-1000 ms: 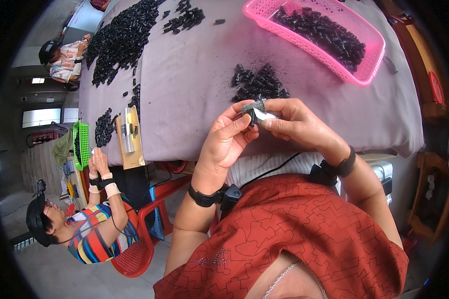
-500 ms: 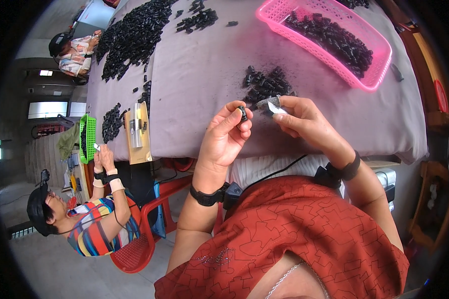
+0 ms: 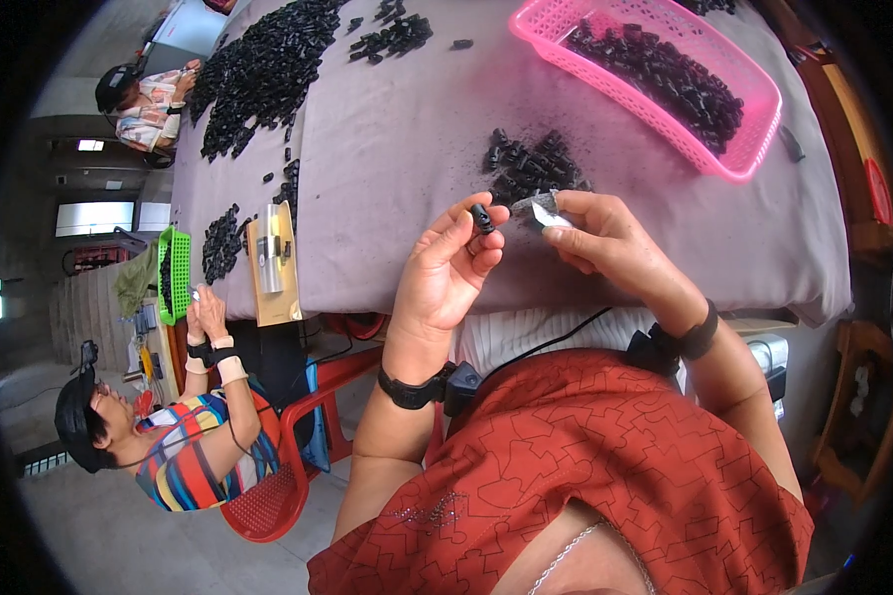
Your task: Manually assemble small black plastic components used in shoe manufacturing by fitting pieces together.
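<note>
Thumb and fingertips of the left hand (image 3: 442, 263) are clamped on a small black piece (image 3: 482, 220), gripped by its sides and raised, apparently to leave its upper face in plain sight. Apart from it, the right hand (image 3: 605, 233) pinches a pale flat item (image 3: 549, 215) beside a rough grey scrap (image 3: 528, 206); I cannot tell their exact kind. This tip-only hold probably leaves the working edge free. Just beyond both lies a loose heap (image 3: 531, 167) of similar pieces, seemingly placed for short reaches, with dark specks around it on the cloth-covered surface (image 3: 397, 149). Farther right, a pink basket (image 3: 761, 127) contains many more, its walls presumably keeping them separate. Well to the left, past a cardboard sheet (image 3: 285, 283), a co-worker (image 3: 203, 436) sits near a green basket (image 3: 178, 268).
</note>
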Tool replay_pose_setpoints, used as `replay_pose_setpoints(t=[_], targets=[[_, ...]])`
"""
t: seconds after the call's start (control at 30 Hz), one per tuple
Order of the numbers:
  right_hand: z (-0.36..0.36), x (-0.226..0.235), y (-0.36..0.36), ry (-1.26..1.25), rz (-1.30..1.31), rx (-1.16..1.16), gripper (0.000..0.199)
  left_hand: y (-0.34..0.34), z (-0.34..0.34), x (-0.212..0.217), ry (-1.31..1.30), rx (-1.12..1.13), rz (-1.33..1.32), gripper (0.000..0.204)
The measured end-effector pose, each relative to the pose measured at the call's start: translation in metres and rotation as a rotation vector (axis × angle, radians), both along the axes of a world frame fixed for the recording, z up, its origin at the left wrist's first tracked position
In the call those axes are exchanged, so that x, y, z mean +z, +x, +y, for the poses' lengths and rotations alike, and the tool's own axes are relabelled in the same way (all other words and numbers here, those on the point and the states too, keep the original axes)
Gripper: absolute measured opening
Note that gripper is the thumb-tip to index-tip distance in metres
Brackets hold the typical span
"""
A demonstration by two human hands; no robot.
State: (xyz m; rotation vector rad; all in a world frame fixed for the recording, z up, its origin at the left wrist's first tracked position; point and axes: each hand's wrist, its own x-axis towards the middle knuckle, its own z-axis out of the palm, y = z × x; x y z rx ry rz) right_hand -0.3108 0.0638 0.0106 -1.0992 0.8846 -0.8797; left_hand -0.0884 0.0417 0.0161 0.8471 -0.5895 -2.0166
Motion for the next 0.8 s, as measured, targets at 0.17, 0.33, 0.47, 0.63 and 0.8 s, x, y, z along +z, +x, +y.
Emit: replay_pose_setpoints(t=[0.17,0.33,0.47,0.63,0.8], targets=[[0.001,0.003,0.001,-0.007,-0.038,0.019,0.024,0.004,-0.001,-0.011,0.011,-0.030,0.120,0.027],[0.005,0.010,0.002,0.018,-0.131,0.094,0.039,-0.003,0.002,-0.012,0.037,-0.053,0.103,0.030],[0.006,0.009,0.001,-0.022,-0.168,0.150,0.047,-0.009,0.003,-0.011,-0.008,-0.082,0.061,0.041],[0.006,0.015,0.000,0.013,-0.214,0.194,0.053,-0.015,0.005,-0.012,-0.019,-0.116,0.065,0.041],[0.010,0.011,0.003,0.041,-0.258,0.188,0.051,-0.021,0.010,-0.007,0.048,-0.073,0.073,0.027]])
